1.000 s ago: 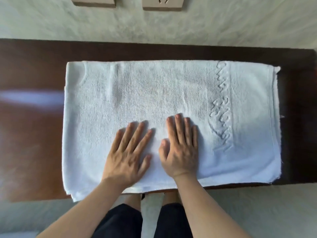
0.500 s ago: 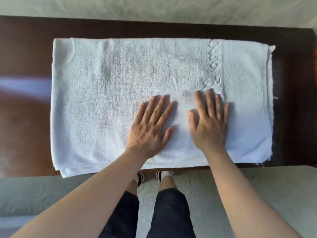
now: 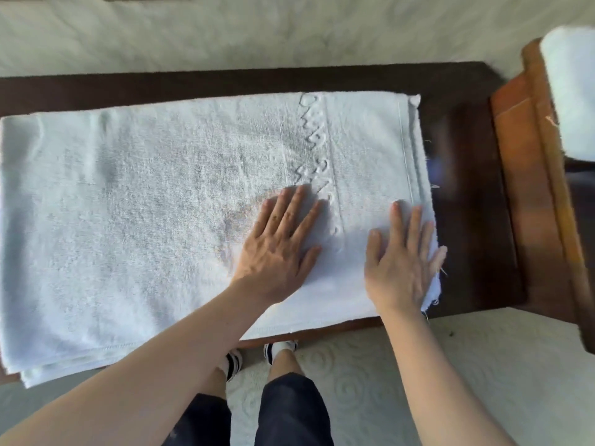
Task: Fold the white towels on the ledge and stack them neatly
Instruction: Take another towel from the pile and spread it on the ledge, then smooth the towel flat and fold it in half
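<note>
A white towel [image 3: 145, 220], folded into a long rectangle with an embossed band near its right end, lies flat on the dark wooden ledge [image 3: 463, 175]. Both palms lie flat on its right part with straight fingers. My left hand [image 3: 280, 249] presses just left of the embossed band. My right hand [image 3: 399, 262] presses at the towel's right edge, its fingers reaching the hem. The towel's left end runs out of view.
Another white towel [image 3: 570, 94] lies on a lighter wooden piece [image 3: 528, 188] at the right. A pale wall runs behind the ledge. Below the ledge are a light patterned floor [image 3: 450, 381], my legs and my striped socks.
Both hands have slid to the right across the towel, from its middle to its right end. The view has also shifted right, bringing the second towel into sight.
</note>
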